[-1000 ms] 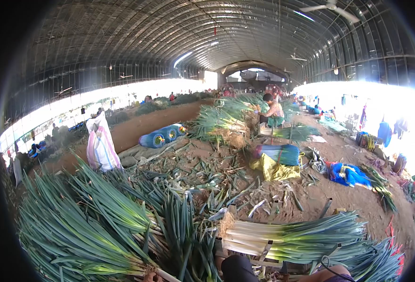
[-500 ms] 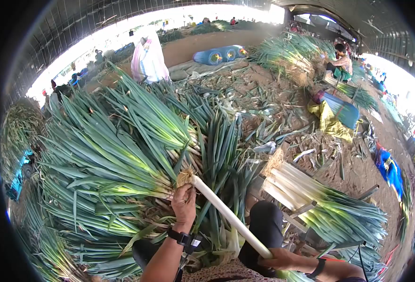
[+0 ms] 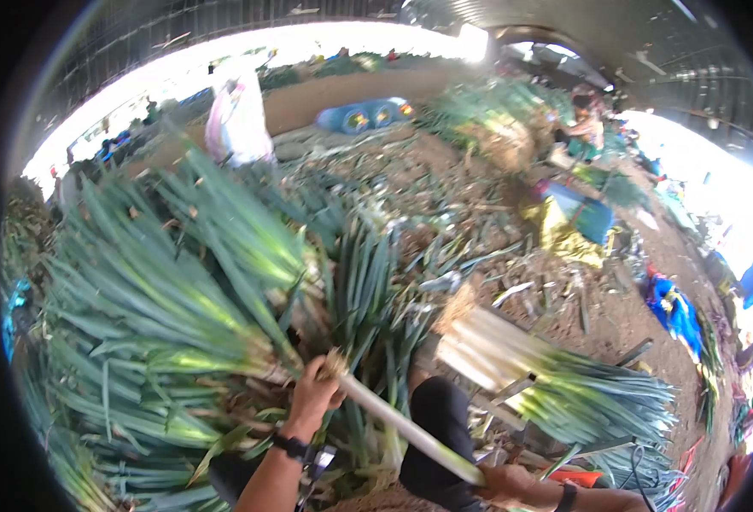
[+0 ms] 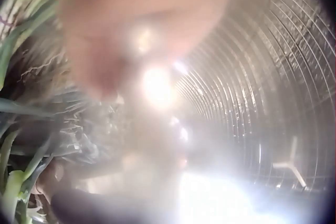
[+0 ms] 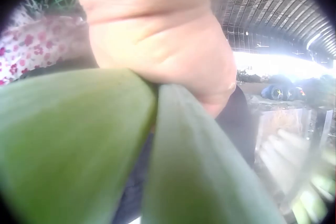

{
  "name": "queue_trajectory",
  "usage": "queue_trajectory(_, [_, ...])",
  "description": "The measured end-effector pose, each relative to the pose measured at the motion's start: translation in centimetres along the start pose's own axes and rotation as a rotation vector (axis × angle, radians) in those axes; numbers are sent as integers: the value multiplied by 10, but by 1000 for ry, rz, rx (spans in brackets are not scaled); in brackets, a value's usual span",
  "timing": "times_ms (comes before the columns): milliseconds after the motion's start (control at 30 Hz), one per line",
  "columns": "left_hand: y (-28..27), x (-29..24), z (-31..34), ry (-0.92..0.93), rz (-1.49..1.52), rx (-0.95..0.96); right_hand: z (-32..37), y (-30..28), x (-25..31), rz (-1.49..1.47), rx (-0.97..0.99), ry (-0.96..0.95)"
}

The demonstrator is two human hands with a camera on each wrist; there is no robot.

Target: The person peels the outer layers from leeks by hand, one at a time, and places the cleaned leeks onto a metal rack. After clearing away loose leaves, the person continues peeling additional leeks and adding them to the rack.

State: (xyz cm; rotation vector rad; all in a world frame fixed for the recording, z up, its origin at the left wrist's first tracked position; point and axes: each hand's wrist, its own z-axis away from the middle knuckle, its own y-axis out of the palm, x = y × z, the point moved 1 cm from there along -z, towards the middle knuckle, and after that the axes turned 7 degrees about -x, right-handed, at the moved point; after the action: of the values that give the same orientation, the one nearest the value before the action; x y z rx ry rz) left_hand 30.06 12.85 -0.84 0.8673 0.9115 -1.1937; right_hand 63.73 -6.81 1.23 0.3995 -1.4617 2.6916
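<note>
White and pale green, one long leek-like stalk [image 3: 406,427] slants across the head view, just in front of a dark-clad knee [image 3: 439,435]. The left grip [image 3: 312,397] pinches it by its root tuft [image 3: 335,362]; the right grip [image 3: 504,485] is closed round it lower down, near the leaves — probably held at two places so that the long shaft stays straight. To the right, a bundle [image 3: 496,350] lies in a low frame, its roots all facing one way, likely to keep the ends even; a frame post [image 3: 513,390] beside it seems meant to stop the stalks spreading. A loose heap [image 3: 180,316] fans out on the left, root ends toward the person, which would put them within easy reach.

In the left wrist view, the hand is a blur under the ribbed roof [image 4: 241,77]; from there alone I cannot tell its hold.

In the right wrist view, the hand's heel sits over two broad green leaves [image 5: 68,145], its fingers hidden, with flowered cloth [image 5: 37,50] behind.
</note>
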Motion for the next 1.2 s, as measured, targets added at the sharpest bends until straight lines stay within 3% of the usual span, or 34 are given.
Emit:
queue_trajectory(67, [3,-1,9,-66,38,63,9,6,-2,-31,-219,-72])
queue_trajectory(167, [6,5,8,-92,-63,137,11,6,-9,-65,-135,-36])
queue_trajectory(267, [7,12,6,-91,-101,219,17,9,-17,-162,-180,-99])
queue_trajectory(400, [12,24,4,-126,-109,175,18,23,-28,-226,-146,-72])
queue_trajectory(800, [17,56,-3,3,-156,28,16,33,-44,-303,-106,-166])
queue_trajectory(867, [13,52,0,230,-425,13,15,25,-41,-404,-115,-237])
queue_trajectory(1000, [-4,56,2,767,-945,-94,27,-9,-24,-614,156,-103])
queue_trajectory(1067, [-43,73,-24,710,-1030,-214,39,-36,-7,-776,423,87])
queue_trajectory(1100, [-73,80,-38,728,-1021,-319,25,-2,-29,-884,489,-31])
queue_trajectory(1133, [-98,84,-45,623,-1072,-489,13,33,-51,-997,555,-143])
queue_trajectory(1167, [-115,71,-40,714,-966,-413,19,26,-46,-1068,548,-60])
queue_trajectory(1200, [-109,46,-17,585,-1233,-480,23,9,-40,-1134,531,29])
